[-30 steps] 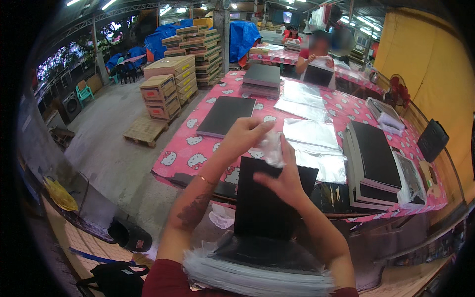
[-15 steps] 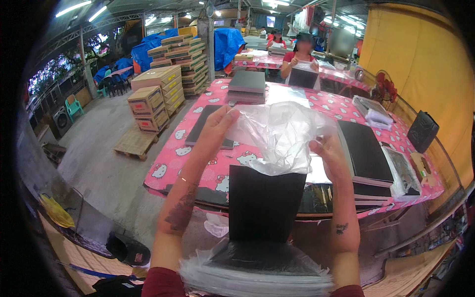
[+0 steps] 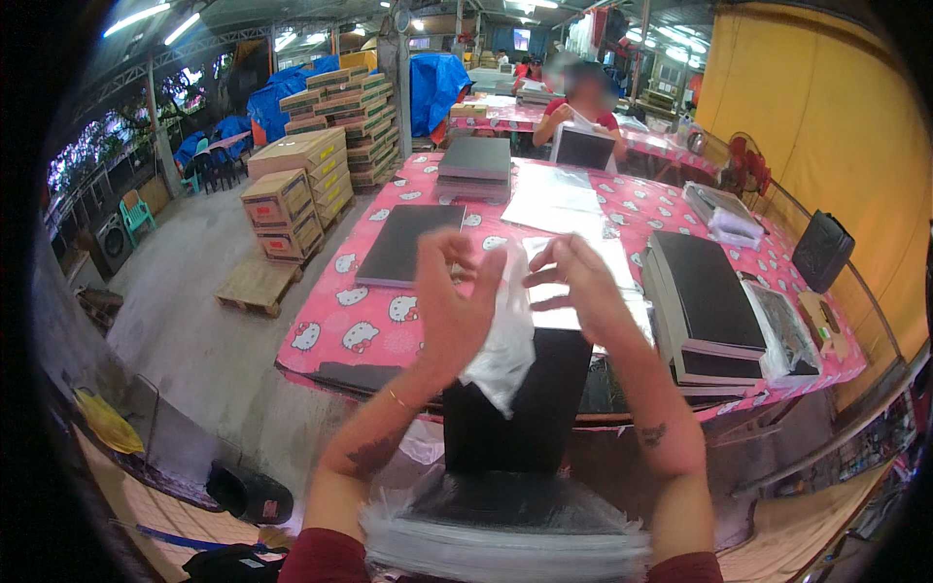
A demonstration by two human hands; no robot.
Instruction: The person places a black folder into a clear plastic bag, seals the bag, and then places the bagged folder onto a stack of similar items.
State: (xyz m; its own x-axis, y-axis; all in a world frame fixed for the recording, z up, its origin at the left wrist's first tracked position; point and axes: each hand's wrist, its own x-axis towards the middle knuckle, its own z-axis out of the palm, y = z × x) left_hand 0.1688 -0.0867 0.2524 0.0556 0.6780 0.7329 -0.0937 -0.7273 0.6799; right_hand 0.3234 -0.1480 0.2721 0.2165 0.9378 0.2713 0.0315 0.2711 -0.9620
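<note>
A crumpled clear plastic bag (image 3: 505, 340) hangs bunched between my hands, above the front edge of the table. My left hand (image 3: 452, 306) has its fingers curled and its thumb up, with the plastic against the thumb side. Just right of the bag is my right hand (image 3: 588, 291), its fingers bent and spread, the tips close to the plastic; whether they touch it I cannot tell. Below, a black flat panel (image 3: 515, 428) stands upright, partly hidden by the bag. In front of me lies a stack of clear plastic bags (image 3: 505, 544) with a dark top.
The pink patterned table (image 3: 330, 340) bears a black book (image 3: 408, 243), a far book stack (image 3: 474, 165), a right-hand book stack (image 3: 705, 301) and plastic sheets (image 3: 564, 204). A co-worker (image 3: 583, 107) handles a black book across it. Cartons (image 3: 282, 209) and a pallet (image 3: 258, 287) stand left.
The plastic bag, spread wide between my hands before, is now bunched up narrow. My hands have come together and lower. The co-worker's book has shifted.
</note>
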